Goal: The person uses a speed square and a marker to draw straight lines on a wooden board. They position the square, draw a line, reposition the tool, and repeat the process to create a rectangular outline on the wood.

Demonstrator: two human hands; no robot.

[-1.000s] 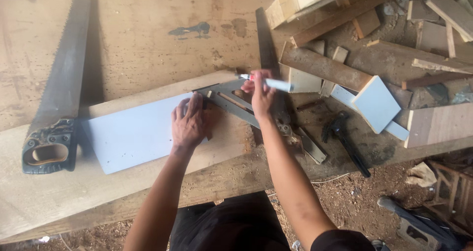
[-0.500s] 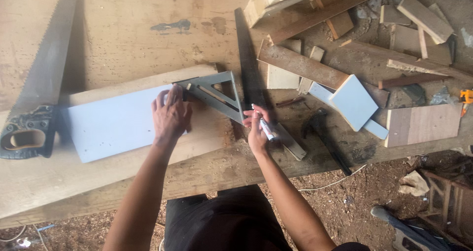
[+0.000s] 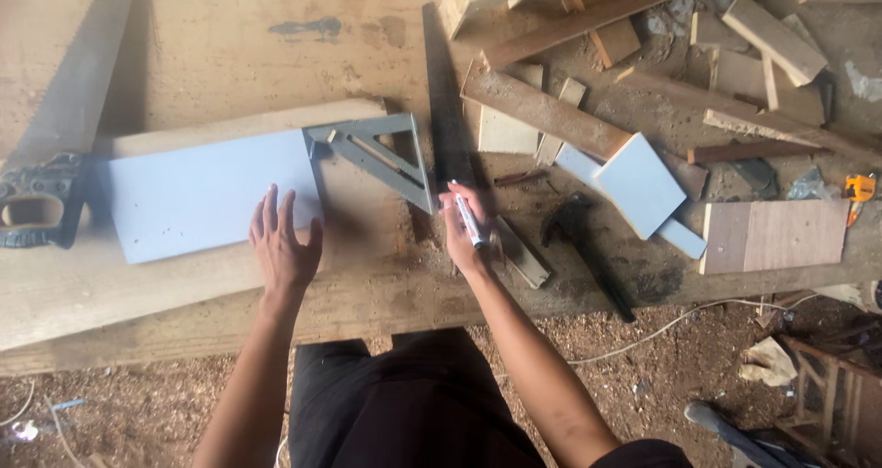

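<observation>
head view: the left hand (image 3: 283, 248) lies flat, fingers spread, grasping nothing, on the lower right corner of the pale blue board (image 3: 207, 192) resting on the wooden workbench (image 3: 211, 55). the right hand (image 3: 462, 229) is clenched around a marker (image 3: 469, 222), just beside the grey triangular square (image 3: 381, 156) that touches the board's right edge.

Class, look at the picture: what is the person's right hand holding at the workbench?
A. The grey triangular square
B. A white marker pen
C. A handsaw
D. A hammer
B: the right hand grips a white marker pen, while the hammer lies apart on the bench, the grey triangular square rests on the pale blue board, and the handsaw sits far left.
</observation>
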